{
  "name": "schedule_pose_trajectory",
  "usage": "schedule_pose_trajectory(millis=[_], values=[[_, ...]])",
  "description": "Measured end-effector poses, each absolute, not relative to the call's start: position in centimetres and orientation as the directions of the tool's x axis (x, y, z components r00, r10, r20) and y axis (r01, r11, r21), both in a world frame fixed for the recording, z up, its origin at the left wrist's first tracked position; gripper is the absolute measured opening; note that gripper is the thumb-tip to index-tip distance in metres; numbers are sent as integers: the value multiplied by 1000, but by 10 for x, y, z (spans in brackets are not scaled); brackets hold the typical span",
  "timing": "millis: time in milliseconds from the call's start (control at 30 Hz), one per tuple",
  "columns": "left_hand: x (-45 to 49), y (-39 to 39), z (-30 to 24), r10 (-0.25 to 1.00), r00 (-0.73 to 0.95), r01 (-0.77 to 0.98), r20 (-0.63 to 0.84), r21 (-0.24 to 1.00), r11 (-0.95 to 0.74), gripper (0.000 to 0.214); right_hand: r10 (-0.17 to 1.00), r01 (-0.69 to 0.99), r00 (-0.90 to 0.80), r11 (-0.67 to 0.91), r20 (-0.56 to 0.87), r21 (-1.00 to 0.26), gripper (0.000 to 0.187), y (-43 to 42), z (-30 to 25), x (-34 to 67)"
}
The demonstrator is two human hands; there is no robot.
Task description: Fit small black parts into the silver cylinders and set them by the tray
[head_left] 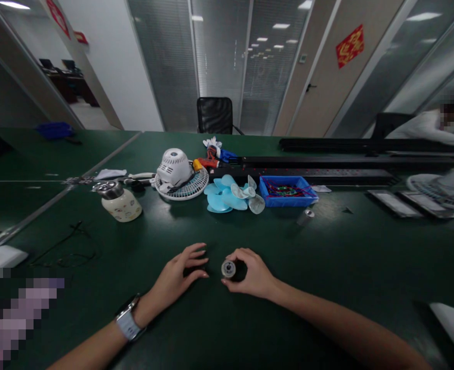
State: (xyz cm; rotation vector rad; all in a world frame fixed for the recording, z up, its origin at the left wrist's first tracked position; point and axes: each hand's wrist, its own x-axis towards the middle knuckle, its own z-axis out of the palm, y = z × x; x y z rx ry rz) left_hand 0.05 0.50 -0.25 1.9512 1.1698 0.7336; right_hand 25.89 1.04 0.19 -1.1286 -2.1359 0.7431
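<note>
My right hand (253, 272) grips a small round grey cylinder (229, 269) between thumb and fingers. Its top end faces up and has a dark centre with a light ring. Just left of it, my left hand (183, 270) is open over the table, fingers apart and holding nothing. A wristwatch (129, 318) is on the left wrist. Farther off to the right stands a second small silvery cylinder (306, 217). Light-blue fan blades (224, 195) lie beyond my hands, with translucent fan blades (248, 192) against their right side.
A blue tray (291, 202) holds tangled wires. Behind are a white fan head (174, 168), an orange-and-black power drill (210, 158) and long black bars (307, 176). A cream bottle (122, 206) and a thin dark cable (67, 246) are left. Another person's sleeve (419, 128) shows at far right.
</note>
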Motion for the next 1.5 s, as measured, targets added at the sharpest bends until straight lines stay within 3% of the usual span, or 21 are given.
schedule_pose_trajectory(millis=[133, 267, 433, 533, 600, 667, 733, 767, 800, 867, 1033, 1100, 1200, 1300, 1400, 1500], values=[[1, 7, 7, 946, 316, 457, 69, 863, -216, 55, 904, 583, -341, 419, 259, -696, 32, 11, -1, 325], [1, 11, 8, 981, 190, 432, 48, 893, -128, 43, 959, 741, -12, 199, 284, -642, 35, 20, -5, 425], [0, 11, 5, 984, 170, 423, 45, 899, -114, 41, 886, 818, 274, -10, 374, -575, 49, 34, -9, 495], [-2, 11, 4, 989, 138, 419, 46, 902, -100, 41, 741, 889, 287, 30, 607, -457, 64, 25, -5, 480], [-1, 11, 3, 993, 107, 399, 52, 912, -91, 39, 590, 938, 218, 93, 778, -333, 74, 13, 4, 447], [-1, 13, 3, 995, 71, 362, 75, 927, -96, 36, 588, 938, 46, 252, 808, -237, 63, 3, 15, 402], [0, 13, 3, 993, 41, 329, 107, 937, -115, 31, 761, 823, -258, 496, 595, -277, 43, 1, 24, 350], [1, 14, 3, 992, 32, 321, 119, 939, -123, 29, 811, 743, -402, 560, 424, -367, 45, 4, 27, 324], [1, 14, 3, 992, 26, 319, 127, 939, -129, 27, 820, 683, -495, 572, 288, -455, 49, 9, 28, 299], [0, 13, 2, 990, 23, 322, 137, 937, -137, 25, 775, 600, -613, 582, 153, -549, 57, 23, 24, 257], [-1, 11, -1, 989, 41, 339, 142, 929, -147, 23, 718, 559, -680, 639, 149, -528, 25, 44, 3, 206], [-2, 11, -2, 990, 53, 347, 133, 927, -143, 22, 722, 550, -667, 643, 183, -534, 21, 43, 2, 215], [-2, 12, -2, 991, 63, 350, 119, 927, -133, 22, 796, 580, -521, 595, 309, -556, 22, 36, 11, 264], [-2, 12, -1, 992, 77, 348, 100, 930, -121, 22, 870, 717, -155, 425, 468, -553, 28, 26, 25, 346], [-1, 12, 1, 993, 90, 363, 78, 926, -106, 22, 767, 848, 260, 108, 586, -518, 40, 18, 34, 429], [0, 12, 2, 994, 88, 384, 66, 918, -95, 23, 743, 892, 336, -53, 579, -450, 57, 17, 34, 480]])
